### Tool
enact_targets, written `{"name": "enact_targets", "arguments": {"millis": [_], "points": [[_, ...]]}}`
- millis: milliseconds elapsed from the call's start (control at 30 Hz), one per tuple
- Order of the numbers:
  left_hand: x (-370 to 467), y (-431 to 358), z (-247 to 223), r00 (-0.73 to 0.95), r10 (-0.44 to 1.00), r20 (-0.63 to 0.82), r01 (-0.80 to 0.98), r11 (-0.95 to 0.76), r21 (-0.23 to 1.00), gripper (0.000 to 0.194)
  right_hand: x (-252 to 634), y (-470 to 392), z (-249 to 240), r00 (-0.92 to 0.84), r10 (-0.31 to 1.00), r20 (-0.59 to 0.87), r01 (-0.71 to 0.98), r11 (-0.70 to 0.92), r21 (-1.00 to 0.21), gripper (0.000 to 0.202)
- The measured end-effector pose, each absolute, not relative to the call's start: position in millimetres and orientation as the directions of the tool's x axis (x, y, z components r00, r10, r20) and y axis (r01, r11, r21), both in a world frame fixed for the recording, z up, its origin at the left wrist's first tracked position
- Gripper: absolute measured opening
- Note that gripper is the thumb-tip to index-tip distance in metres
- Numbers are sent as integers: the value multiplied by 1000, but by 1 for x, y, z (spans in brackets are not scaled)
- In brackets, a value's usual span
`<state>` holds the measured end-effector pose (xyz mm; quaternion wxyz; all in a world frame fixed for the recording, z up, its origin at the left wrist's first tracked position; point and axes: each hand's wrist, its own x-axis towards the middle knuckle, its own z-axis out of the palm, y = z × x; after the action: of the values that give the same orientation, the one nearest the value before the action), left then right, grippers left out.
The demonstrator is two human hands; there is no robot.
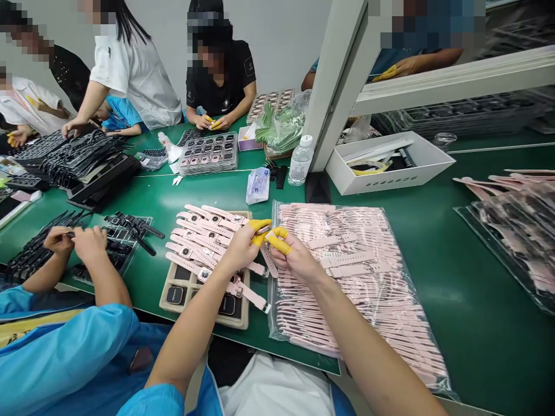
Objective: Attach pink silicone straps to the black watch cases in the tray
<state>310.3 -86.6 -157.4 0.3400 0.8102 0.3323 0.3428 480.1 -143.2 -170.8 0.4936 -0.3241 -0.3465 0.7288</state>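
Observation:
My left hand (246,247), with yellow finger covers, is closed around a small smartwatch (263,229). A pink watch strap (269,263) hangs down between my hands. My right hand (291,253), also in yellow finger covers, is pinched at the watch's near side; its fingers partly hide what they grip. Below and left of my hands, several watches with pink straps (208,251) lie across a beige compartment tray (167,294). Under my right hand and forearm spreads a clear plastic bag with many pink straps (347,312), a few loose ones (353,259) on top.
At left, a co-worker's hands (82,240) work near black straps and watches (124,242). Beyond are a bottle (300,162), a white box (390,167), stacked watch trays (210,153) and bagged green straps (281,128). Another bag of pink straps (515,237) lies at right.

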Motion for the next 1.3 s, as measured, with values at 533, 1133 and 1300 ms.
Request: {"name": "enact_targets", "arguments": {"millis": [533,1133,1300], "points": [[308,-89,-154,628,674,389,377,-701,606,50,477,-143,-164,-301,936,-181,-581,-331,-743,40],[307,-89,-143,695,645,316,341,-683,646,44,478,-141,-166,-227,958,-176,-622,-281,-731,30],[306,-90,-139,722,636,272,357,-679,641,45,479,-140,-167,-268,949,-163,-673,-306,-674,35]]}}
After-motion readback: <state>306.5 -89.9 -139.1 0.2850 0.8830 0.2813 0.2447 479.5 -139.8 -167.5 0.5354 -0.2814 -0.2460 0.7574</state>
